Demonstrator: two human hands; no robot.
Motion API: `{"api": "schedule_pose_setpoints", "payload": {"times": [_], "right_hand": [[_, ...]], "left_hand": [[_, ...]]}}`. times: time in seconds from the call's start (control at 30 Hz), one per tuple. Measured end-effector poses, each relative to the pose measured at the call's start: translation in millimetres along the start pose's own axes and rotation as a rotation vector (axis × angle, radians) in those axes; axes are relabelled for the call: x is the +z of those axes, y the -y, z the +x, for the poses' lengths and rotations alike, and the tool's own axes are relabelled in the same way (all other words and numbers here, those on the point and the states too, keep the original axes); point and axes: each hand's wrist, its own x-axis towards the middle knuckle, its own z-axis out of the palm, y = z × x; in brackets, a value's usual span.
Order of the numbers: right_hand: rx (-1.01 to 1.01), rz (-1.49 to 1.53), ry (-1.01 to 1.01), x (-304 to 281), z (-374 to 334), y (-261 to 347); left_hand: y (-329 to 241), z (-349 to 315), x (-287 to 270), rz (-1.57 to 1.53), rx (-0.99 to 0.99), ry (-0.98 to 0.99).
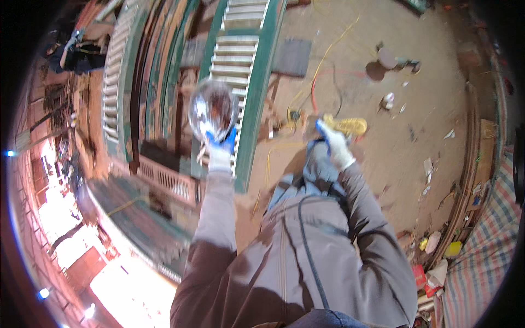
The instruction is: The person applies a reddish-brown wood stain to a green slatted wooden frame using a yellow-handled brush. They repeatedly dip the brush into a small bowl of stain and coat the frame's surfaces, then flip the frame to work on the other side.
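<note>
My left hand [220, 147], in a white glove with blue fingers, grips the lower edge of a clear, rounded, bowl-like piece of plastic [210, 109]. It is held above a green louvred shutter [252, 109] with pale slats, and the shutter's frame shows through it. In the same kind of glove, my right hand [334, 143] is closed at the left end of a yellow, elongated tool [353, 127], in front of my right leg. The tool's exact kind does not show, and the glove partly hides its near end.
More worn shutters and boards [158, 71] stand at the left. A yellow cord [328, 52] crosses the dirt floor, where a disc-shaped tool [387, 58] lies far right. Striped sheeting [481, 240] edges the right. Another person [79, 52] is at the far left.
</note>
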Motion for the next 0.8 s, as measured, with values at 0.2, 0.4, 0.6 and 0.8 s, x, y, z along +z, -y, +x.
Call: {"api": "schedule_pose_setpoints", "payload": {"times": [0.2, 0.4, 0.6, 0.8], "right_hand": [[0.019, -0.087, -0.017, 14, 4, -4], [0.16, 0.138, -0.023, 71, -35, -54], [-0.168, -0.182, -0.038, 144, -110, -154], [-0.08, -0.621, -0.016, 187, -178, -220]], "left_hand": [[-7, -22, 50, 0.322, -0.073, -0.124], [-33, -42, -3, 1.541, 0.068, 0.045], [-36, -66, -64, 2.384, 1.127, 0.451], [-19, -77, -84, 2.409, 1.115, 0.401]]}}
